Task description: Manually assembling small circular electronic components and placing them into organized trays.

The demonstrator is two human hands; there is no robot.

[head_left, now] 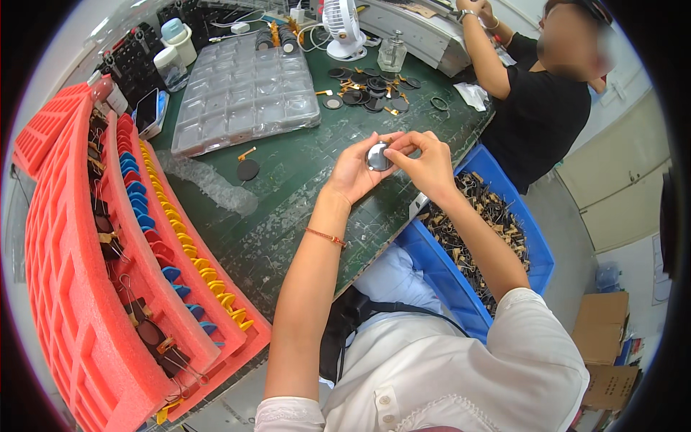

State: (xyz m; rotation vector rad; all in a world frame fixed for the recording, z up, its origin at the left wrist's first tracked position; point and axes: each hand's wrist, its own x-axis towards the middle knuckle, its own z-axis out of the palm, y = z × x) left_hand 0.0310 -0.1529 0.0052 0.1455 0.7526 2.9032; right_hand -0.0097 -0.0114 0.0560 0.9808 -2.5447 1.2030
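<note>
Both hands, left hand (354, 171) and right hand (423, 160), pinch a round disc (377, 156) above the green mat (288, 187), blue bin (461, 284) beside.

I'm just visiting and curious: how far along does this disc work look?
Looks done: the red foam rack already holds rows of blue and yellow pieces and clipped discs. In hand: left hand cradles one round disc while right hand works its edge. Probably left: a pile of loose discs on the green mat and a full blue bin.
</note>
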